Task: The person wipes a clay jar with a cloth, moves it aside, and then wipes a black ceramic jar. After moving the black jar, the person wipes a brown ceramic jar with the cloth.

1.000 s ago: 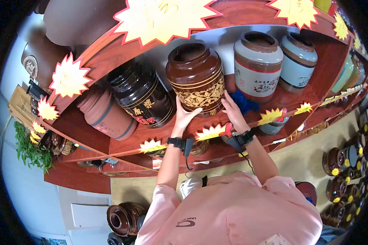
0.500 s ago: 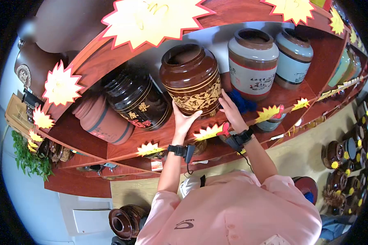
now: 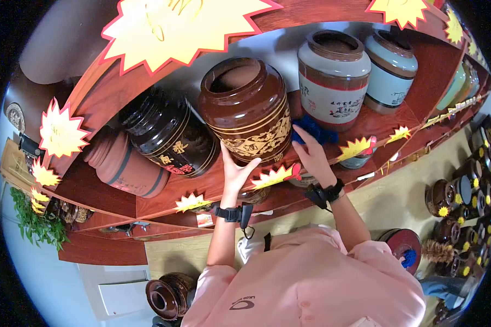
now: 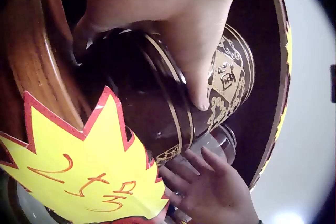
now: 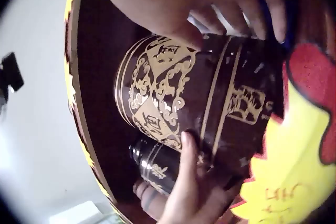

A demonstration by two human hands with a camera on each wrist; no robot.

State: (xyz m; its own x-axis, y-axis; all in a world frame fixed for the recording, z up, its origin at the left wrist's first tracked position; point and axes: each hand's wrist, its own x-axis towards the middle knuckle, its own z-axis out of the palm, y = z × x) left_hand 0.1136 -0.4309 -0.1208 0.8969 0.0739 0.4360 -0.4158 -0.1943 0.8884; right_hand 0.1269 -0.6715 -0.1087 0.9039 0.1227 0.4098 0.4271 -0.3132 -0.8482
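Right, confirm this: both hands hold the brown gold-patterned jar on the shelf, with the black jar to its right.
Wrong side: left hand and right hand hold the brown gold-patterned jar on the shelf, but the black jar stands to its left, per the head view.

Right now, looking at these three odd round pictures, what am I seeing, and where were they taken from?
No machine here: a person in a pink shirt wears three small cameras. The wide picture comes from the head, looking forward and down; the two close ones come from the black wrist bands. On the red wooden shelf stand big jars: a black jar, a brown jar with gold patterns, a white jar. Yellow star tags sit along its edge. The left hand and the right hand press against opposite sides of the brown jar, low down. A blue cloth lies beside the right hand.
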